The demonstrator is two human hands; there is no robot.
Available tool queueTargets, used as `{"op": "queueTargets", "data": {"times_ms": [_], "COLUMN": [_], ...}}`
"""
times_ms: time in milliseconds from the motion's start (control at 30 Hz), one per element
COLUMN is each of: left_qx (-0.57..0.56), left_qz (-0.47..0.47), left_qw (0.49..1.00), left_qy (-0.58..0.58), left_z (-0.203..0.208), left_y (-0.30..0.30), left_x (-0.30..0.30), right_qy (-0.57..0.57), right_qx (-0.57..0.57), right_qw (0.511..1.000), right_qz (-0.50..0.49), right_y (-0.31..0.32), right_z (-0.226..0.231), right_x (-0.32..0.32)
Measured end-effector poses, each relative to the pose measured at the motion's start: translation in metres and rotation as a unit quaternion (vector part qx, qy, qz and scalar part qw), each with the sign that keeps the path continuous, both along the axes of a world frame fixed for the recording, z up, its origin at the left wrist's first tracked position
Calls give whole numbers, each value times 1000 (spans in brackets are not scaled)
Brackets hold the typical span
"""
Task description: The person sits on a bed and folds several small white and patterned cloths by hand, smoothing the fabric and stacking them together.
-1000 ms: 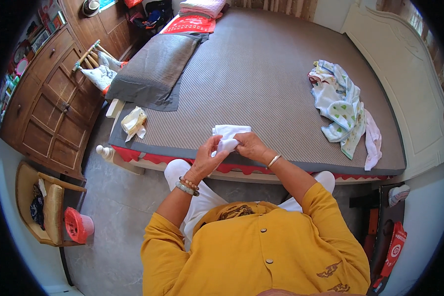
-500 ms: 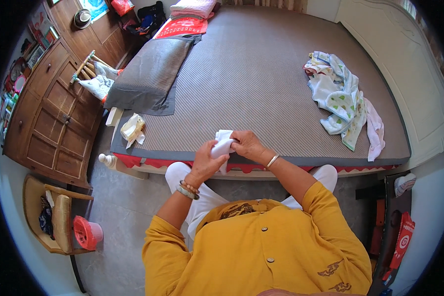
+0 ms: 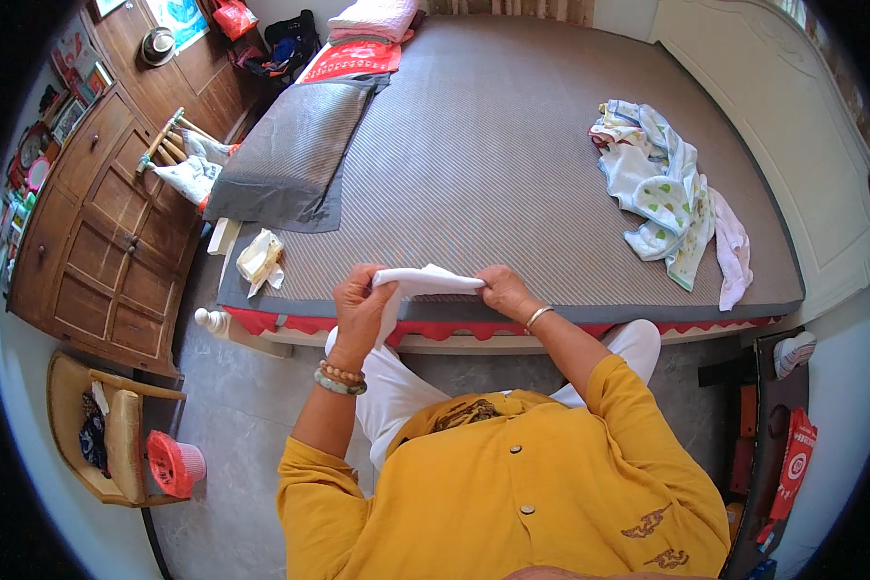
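White cloth [image 3: 430, 281] is gripped at opp. ends by L hand [image 3: 360, 302] + R hand [image 3: 506, 293]. Long axis is held approx. along bed's [image 3: 493, 155] near edge.

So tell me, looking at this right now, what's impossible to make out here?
Head view: the full shape of the white cloth; its folds, the left hand and the right hand cover parts.
Head view: how many pieces the fabric pile holds; upper layers hide lower ones.
Head view: what most small items on the cabinet are; too small and crowded.
Head view: the blue sheet's top; cut off by the upper edge.
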State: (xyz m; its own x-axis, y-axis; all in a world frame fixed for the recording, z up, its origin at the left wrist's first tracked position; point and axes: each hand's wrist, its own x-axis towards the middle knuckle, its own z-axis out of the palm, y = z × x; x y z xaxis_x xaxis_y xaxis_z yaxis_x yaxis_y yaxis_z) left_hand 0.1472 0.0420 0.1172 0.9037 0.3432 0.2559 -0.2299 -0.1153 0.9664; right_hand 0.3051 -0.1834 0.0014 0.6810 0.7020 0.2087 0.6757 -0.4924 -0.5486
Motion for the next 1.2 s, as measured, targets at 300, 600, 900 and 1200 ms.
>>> {"op": "queueTargets", "data": {"times_ms": [300,600,900,1200], "left_qx": [-137,-214,-139,-204], "left_qz": [47,39,71,20], "left_qw": [989,972,967,945], "left_qy": [-17,91,199,254], "left_z": [21,-36,-120,-127], "left_y": [35,28,-14,-67], "left_x": [8,61,45,11], "right_qy": [318,507,-54,-92], "right_qx": [254,353,41,-134], "right_qw": [913,784,985,986], "right_qz": [7,-63,-157,-28], "right_y": [-37,-72,-90,-30], "right_z": [100,91,12,12], "right_x": [17,44,17,-31]}}
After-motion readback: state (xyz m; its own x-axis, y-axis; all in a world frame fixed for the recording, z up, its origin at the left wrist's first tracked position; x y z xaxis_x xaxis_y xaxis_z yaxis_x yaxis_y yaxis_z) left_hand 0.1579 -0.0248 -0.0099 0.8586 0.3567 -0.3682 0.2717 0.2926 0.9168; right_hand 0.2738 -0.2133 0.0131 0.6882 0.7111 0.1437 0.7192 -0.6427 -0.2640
